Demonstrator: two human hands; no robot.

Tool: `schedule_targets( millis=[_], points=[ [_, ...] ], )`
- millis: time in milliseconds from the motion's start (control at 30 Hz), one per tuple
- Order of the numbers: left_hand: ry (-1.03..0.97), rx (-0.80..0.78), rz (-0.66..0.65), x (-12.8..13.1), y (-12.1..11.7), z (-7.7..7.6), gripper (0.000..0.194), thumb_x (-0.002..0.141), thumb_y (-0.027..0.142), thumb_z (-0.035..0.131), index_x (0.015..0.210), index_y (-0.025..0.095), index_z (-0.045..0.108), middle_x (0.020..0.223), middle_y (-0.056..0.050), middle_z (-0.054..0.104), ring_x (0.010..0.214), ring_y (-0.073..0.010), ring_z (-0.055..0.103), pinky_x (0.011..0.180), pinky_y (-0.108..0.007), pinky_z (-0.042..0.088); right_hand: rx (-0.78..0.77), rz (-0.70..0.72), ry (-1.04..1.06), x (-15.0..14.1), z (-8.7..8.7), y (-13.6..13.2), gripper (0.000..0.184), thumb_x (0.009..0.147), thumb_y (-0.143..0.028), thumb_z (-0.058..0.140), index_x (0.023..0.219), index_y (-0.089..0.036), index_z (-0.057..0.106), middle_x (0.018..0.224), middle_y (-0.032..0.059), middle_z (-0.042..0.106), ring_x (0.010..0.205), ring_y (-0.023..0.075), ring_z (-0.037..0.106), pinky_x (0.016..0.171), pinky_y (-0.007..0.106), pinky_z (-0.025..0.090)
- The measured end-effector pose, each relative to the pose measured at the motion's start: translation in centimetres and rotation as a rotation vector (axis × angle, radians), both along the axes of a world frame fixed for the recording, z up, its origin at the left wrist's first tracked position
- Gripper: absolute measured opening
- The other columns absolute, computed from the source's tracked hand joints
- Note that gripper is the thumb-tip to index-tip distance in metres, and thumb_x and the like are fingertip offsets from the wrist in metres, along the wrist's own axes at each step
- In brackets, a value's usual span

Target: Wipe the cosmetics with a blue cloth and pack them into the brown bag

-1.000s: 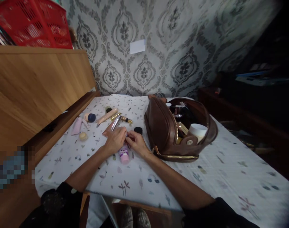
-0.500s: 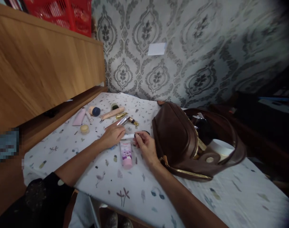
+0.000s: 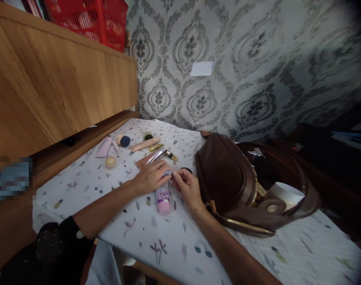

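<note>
My left hand (image 3: 150,176) is closed over a slim white tube (image 3: 167,173), and only a pale blue sliver of it shows by the fingertips. At its dark end, the thumb and forefinger of my right hand (image 3: 186,189) are pinched together. Just below lies a pink tube with a purple cartoon figure (image 3: 163,201), its upper end covered by my left hand. Beyond my left hand are a rose-coloured tube with a silver cap (image 3: 152,157) and a black-and-gold lipstick-like tube (image 3: 171,155). A round black item (image 3: 186,170) shows partly behind my right hand.
A brown leather handbag (image 3: 224,174) stands unzipped at the right, with a white item (image 3: 287,194) inside. Toward the back left lie a lilac tube (image 3: 104,147), a small yellow jar (image 3: 110,162) and a blue-capped bottle (image 3: 123,140). A wooden cabinet (image 3: 64,79) borders the left side.
The white tube, plainly visible between my hands before, is now mostly hidden by my left fingers. My left hand has come over the pink tube's top. The view has shifted slightly.
</note>
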State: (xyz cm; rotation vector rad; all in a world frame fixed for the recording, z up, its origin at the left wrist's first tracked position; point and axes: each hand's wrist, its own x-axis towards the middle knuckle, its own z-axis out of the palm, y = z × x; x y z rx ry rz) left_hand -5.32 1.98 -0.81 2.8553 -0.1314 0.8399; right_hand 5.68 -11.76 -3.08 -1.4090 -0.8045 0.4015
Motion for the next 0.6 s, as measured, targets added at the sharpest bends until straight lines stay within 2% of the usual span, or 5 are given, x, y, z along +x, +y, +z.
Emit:
schedule_targets(
  millis=[133, 300, 500, 600],
  points=[
    [0.129, -0.034, -0.02, 0.1, 1.0, -0.2, 0.018, 0.099, 0.036, 0.048, 0.097, 0.019, 0.054, 0.096, -0.006, 0.063, 0.094, -0.0228, 0.061, 0.082, -0.035, 0.049, -0.018, -0.027, 0.042, 0.1, -0.3, 0.2, 0.051, 0.071, -0.069, 0.07, 0.063, -0.02, 0.056, 0.051, -0.002, 0.055, 0.045, 0.0105, 0.043, 0.043, 0.023, 0.033],
    [0.212, -0.115, -0.04, 0.0, 1.9, 0.3, 0.021, 0.097, 0.04, 0.054, 0.094, 0.02, 0.057, 0.095, -0.004, 0.064, 0.093, -0.0216, 0.061, 0.083, -0.033, 0.047, -0.021, -0.049, 0.073, 0.2, -0.5, 0.3, 0.05, 0.071, -0.066, 0.071, 0.063, -0.019, 0.057, 0.053, -0.0018, 0.055, 0.046, 0.01, 0.044, 0.043, 0.023, 0.034],
    [0.222, -0.123, -0.011, -0.1, 2.2, 0.8, 0.022, 0.097, 0.041, 0.054, 0.092, 0.02, 0.06, 0.091, -0.003, 0.066, 0.095, -0.0227, 0.061, 0.08, -0.031, 0.047, 0.053, -0.012, 0.116, -0.1, 0.0, 0.1, 0.041, 0.069, -0.054, 0.077, 0.088, -0.02, 0.064, 0.067, -0.0003, 0.061, 0.058, 0.0154, 0.057, 0.043, 0.022, 0.039],
    [0.23, -0.106, -0.003, -0.1, 2.5, 0.8, 0.029, 0.098, 0.047, 0.05, 0.091, 0.021, 0.06, 0.089, -0.003, 0.066, 0.096, -0.0237, 0.06, 0.082, -0.032, 0.046, 0.046, 0.002, 0.112, -0.1, 0.1, 0.1, 0.039, 0.069, -0.053, 0.077, 0.085, -0.02, 0.064, 0.068, 0.0007, 0.061, 0.058, 0.0157, 0.057, 0.043, 0.023, 0.04]
  ],
)
